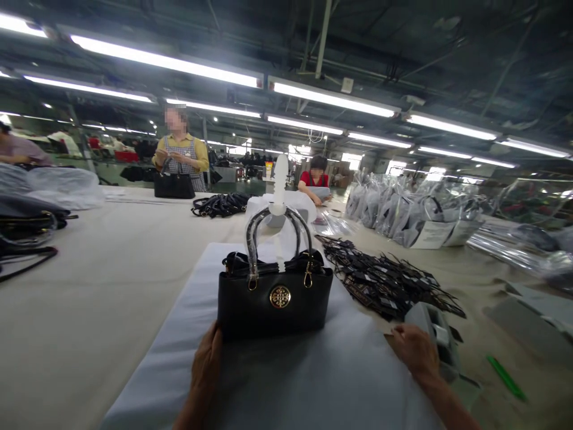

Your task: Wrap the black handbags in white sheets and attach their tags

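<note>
A black handbag with a round gold emblem stands upright on white sheeting. Its two handles are wrapped in clear film and rise around a white upright piece. My left hand holds the bag's lower left corner, its fingers partly hidden along the side. Away from the bag, to the right, my right hand is closed beside a grey tape dispenser. A small brownish bit shows at its fingertips; I cannot make out what it is.
Black straps with tags lie heaped at right, before several plastic-wrapped bags. A green cutter-like tool lies near the right edge. More black bags are at left. Across the table are a person in a checked apron and one in red.
</note>
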Available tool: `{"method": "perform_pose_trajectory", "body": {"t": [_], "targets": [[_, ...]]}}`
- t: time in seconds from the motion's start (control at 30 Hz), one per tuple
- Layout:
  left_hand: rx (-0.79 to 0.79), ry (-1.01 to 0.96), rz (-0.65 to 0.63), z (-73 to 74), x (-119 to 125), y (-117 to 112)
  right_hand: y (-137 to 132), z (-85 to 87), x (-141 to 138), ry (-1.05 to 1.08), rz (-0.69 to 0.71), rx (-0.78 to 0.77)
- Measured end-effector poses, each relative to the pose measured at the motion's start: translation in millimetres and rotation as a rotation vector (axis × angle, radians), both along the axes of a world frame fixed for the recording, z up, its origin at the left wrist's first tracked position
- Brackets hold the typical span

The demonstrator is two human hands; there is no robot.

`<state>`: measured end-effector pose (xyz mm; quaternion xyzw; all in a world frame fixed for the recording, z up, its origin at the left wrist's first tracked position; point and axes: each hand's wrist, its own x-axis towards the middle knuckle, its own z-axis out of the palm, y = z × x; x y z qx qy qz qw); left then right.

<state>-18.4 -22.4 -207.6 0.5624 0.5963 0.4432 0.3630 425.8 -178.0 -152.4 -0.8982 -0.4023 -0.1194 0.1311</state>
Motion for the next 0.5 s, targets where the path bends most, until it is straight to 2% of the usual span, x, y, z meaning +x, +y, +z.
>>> {"method": "perform_pose_trajectory", "body": {"t": [0.1, 0.2, 0.27, 0.4, 0.5], "targets": [[0.0, -0.032, 0.021, -4.9, 0, 2, 27, 22.5, -8, -0.057, 0.047, 0.145], [0.013, -0.076, 0.044, -12.8, -1, 5, 65, 42.2, -24, -0.034, 0.098, 0.2], [0.015, -0.089, 0.043, -19.2, -3, 8, 97, 52.4, -35, 0.008, 0.18, 0.229], [0.019, -0.063, 0.022, -35.6, -10, 14, 166, 63.1, -51, 0.134, 0.436, 0.23], [0.07, -0.03, -0.042, -50.4, -17, 16, 205, 63.1, -59, 0.189, 0.549, 0.175]]}}
